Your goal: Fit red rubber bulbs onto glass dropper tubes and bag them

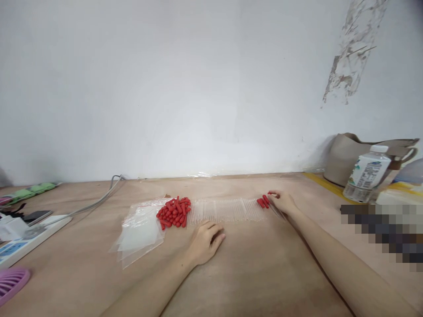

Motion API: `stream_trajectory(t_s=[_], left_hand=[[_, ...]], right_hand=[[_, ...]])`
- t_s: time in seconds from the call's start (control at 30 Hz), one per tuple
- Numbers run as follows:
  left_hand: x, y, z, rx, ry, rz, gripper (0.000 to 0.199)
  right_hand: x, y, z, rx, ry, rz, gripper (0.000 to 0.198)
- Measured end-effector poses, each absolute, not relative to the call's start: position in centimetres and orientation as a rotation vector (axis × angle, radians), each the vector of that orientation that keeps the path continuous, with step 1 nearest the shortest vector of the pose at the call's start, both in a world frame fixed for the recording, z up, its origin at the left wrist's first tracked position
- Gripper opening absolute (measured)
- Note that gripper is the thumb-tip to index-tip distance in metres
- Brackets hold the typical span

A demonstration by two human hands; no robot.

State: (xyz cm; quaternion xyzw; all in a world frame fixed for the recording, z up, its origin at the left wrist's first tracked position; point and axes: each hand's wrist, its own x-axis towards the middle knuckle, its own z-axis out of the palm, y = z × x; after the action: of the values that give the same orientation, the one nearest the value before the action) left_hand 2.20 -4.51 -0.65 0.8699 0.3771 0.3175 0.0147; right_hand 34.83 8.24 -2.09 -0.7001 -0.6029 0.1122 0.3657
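Observation:
A row of thin clear tubes (228,210), like glass dropper pipettes, lies side by side across the middle of the table. At the row's left end is a heap of red rubber bulbs (175,212). Several red bulbs (263,201) sit at its right end, apparently fitted on tubes. There my right hand (280,202) is closed in a pinch on a dropper; a bit of red shows at the fingertips and clear tube below the hand. My left hand (205,242) rests on the table just in front of the row, its fingers loosely bent, the thumb apart, nothing held.
Clear zip bags (142,229) lie left of the bulb heap. Farther left are a power strip (49,226) with a grey cable and a purple plastic object (13,284). On the right stand a plastic bottle (367,174) and a beige container (343,158). A wall closes the back.

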Motion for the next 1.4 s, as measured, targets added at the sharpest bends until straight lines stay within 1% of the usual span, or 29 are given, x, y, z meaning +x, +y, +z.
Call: stream_trajectory(t_s=[0.2,0.37,0.47,0.57,0.7,0.8,1.07,1.2,1.3,1.4], left_hand=[[2.2,-4.6,-0.6,2.702,1.197,0.955,0.021],[2.1,-4.6,-0.6,2.701,1.204,0.942,0.022],[2.2,-4.6,-0.5,2.707,1.205,0.941,0.021],[2.2,-4.6,-0.5,2.708,1.204,0.928,0.021],[2.2,-4.7,-0.5,2.704,1.2,0.92,0.022],[2.2,-4.8,-0.4,2.697,1.208,0.904,0.021],[2.3,-4.7,-0.6,2.707,1.213,0.953,0.02],[2.6,-4.5,-0.3,2.683,1.331,1.054,0.015],[3.5,-3.7,0.1,2.678,1.487,1.076,0.012],[5.2,-2.3,0.6,2.698,1.626,1.035,0.012]], right_hand=[[34.8,7.9,-1.7,-1.93,-1.532,0.262,0.037],[34.9,7.1,-1.2,-2.007,-1.489,0.209,0.035],[34.6,6.5,-0.7,-1.953,-1.53,0.185,0.035],[33.6,5.9,-0.3,-1.82,-1.652,0.152,0.028],[31.9,5.5,-0.3,-1.64,-1.861,-0.018,0.022],[30.9,5.7,-0.6,-1.683,-1.85,-0.066,0.019],[30.0,6.0,-0.5,-1.691,-1.74,-0.058,0.016],[28.5,4.5,-0.5,-1.518,-1.688,0.004,0.021],[26.8,1.9,-0.9,-1.281,-1.758,0.061,0.019],[25.7,-1.4,-0.9,-1.145,-1.929,0.034,0.016]])
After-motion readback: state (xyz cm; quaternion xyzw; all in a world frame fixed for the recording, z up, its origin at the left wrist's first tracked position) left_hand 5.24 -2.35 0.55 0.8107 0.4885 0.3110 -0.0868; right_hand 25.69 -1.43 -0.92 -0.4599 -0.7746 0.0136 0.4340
